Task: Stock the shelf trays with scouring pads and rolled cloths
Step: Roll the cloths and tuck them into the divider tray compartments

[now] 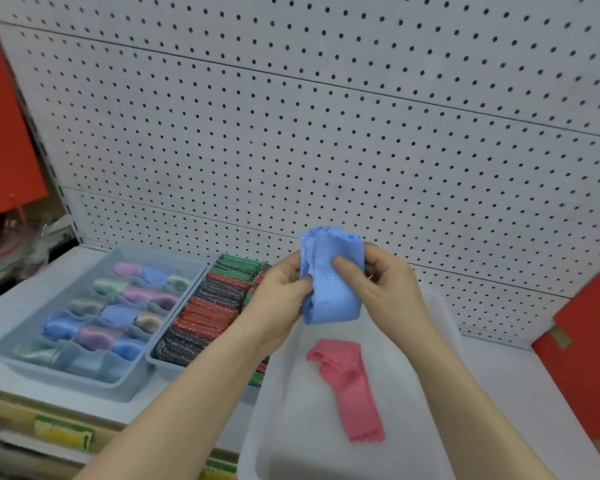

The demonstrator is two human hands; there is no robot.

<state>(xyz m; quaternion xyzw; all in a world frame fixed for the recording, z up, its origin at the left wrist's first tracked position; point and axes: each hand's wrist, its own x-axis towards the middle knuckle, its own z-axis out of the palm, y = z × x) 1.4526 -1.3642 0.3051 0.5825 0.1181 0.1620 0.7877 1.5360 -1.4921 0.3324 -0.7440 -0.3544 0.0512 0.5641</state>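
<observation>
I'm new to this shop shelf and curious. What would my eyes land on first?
Probably the blue cloth in the middle, gripped by the left hand and right hand in front of the pegboard. Below it a pink cloth lies in a white bin, and to the left sit a tray of pastel rolled cloths and sparkly scouring pads.

The left hand (278, 301) and right hand (394, 289) pinch a blue cloth (329, 285) in their fingers (343, 263). Under the fingers a pink cloth (352, 386) lies in a white bin (291, 431). Left of them sit scouring pads (205, 317).

Left hand (278, 301) and right hand (392, 292) bare (forearms too)
</observation>
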